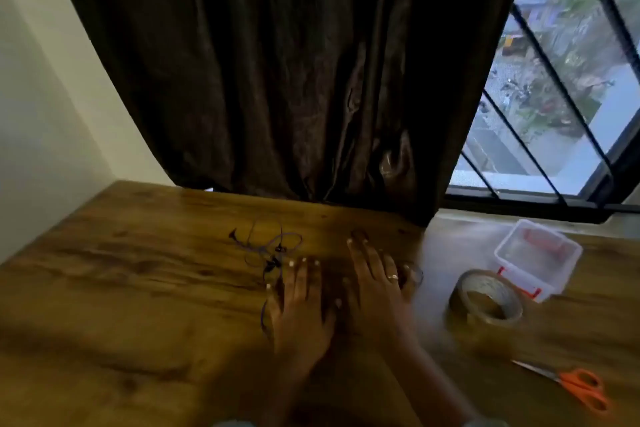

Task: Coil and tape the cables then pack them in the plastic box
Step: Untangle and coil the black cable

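A tangle of thin dark cables (268, 246) lies on the wooden table (121, 288), just beyond my left hand (301, 305). That hand rests flat, fingers spread, with a loop of cable showing at its left edge. My right hand (375, 281) lies flat beside it, fingers stretched forward, a ring on one finger; a small clear loop (414, 272) shows at its right edge. A roll of brown tape (485, 298) stands to the right. The clear plastic box (538, 258) with red latches sits open behind the tape.
Orange-handled scissors (571, 386) lie at the table's right near edge. A dark curtain (277, 80) hangs down to the table's back edge, with a barred window (561, 80) to its right. A white wall (41, 114) is on the left.
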A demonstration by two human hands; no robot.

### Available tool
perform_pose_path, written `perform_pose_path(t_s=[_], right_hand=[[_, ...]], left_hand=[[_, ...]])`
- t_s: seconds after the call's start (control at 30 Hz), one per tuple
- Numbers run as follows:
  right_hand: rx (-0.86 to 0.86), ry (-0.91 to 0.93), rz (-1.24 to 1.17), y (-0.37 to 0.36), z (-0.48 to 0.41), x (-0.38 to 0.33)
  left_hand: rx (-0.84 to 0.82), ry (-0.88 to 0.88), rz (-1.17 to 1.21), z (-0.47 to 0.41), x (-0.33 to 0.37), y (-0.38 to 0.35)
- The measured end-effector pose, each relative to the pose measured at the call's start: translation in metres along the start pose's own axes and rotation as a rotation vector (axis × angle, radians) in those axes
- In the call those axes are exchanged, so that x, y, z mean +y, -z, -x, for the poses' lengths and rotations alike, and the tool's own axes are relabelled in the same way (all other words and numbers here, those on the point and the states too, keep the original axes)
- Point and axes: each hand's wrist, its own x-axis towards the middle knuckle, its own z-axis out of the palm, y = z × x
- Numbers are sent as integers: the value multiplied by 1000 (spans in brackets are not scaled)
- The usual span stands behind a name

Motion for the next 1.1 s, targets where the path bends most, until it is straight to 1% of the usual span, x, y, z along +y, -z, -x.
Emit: perform_pose_path(t_s=[0.03, 0.07, 0.2, 0.27, 0.53, 0.77, 0.83, 0.93, 1.1], right_hand=[[-32, -24, 7, -3, 6, 1], [-14, -40, 28, -12, 8, 5], [-45, -121, 43, -41, 27, 26], [-27, -132, 48, -41, 29, 29], [50, -105, 118, -48, 33, 32], [163, 22, 32, -43, 41, 30], [203, 61, -33, -40, 43, 30], [216, 140, -107, -37, 50, 28], [365, 260, -308, -33, 80, 25]], left_hand=[[-20, 10, -15, 6, 1, -7], [-37, 5, -13, 9, 2, -15], [-106, 15, -20, 24, 4, -39], [-91, -9, -39, 24, 3, -40], [-42, -92, 18, 7, -21, -41], [50, -190, 26, 9, -25, -36], [102, -199, 34, 12, -23, -34], [190, -231, -4, 20, -19, -32], [335, -416, 6, 48, -19, -33]])
